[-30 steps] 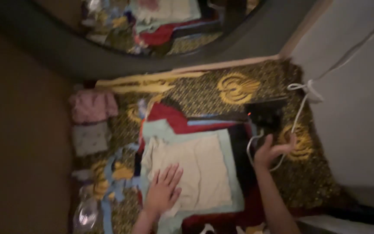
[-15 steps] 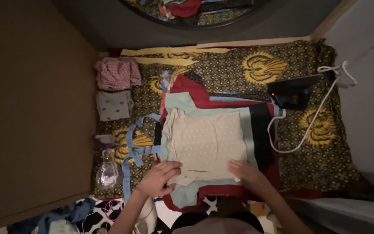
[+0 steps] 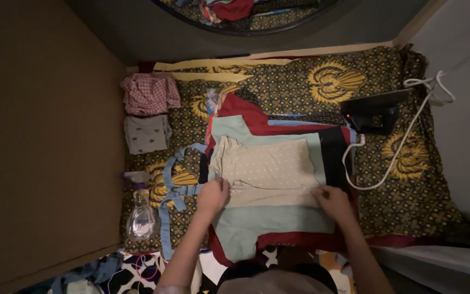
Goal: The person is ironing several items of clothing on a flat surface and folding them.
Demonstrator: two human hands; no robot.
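Two hands were down on the cream dotted garment (image 3: 267, 170), one at each end of its near edge. Left hand (image 3: 214, 195) sat at the left corner, fingers curled over and pinching the folded hem. Right hand (image 3: 332, 199) pressed on the right corner, fingers bent and closed on the cloth there; whether it truly pinched or only pressed, I could not tell. That garment lay flat and folded on a pale green cloth (image 3: 270, 220), itself stacked over red fabric (image 3: 246, 114), all on the patterned gold-and-dark spread (image 3: 300, 81). Off to the right, a dark iron (image 3: 373, 113) stood apart from both hands, its white cord (image 3: 387, 163) looping across the spread. Left of the stack sat a clear spray bottle (image 3: 140, 215) and two folded pieces (image 3: 149, 111).
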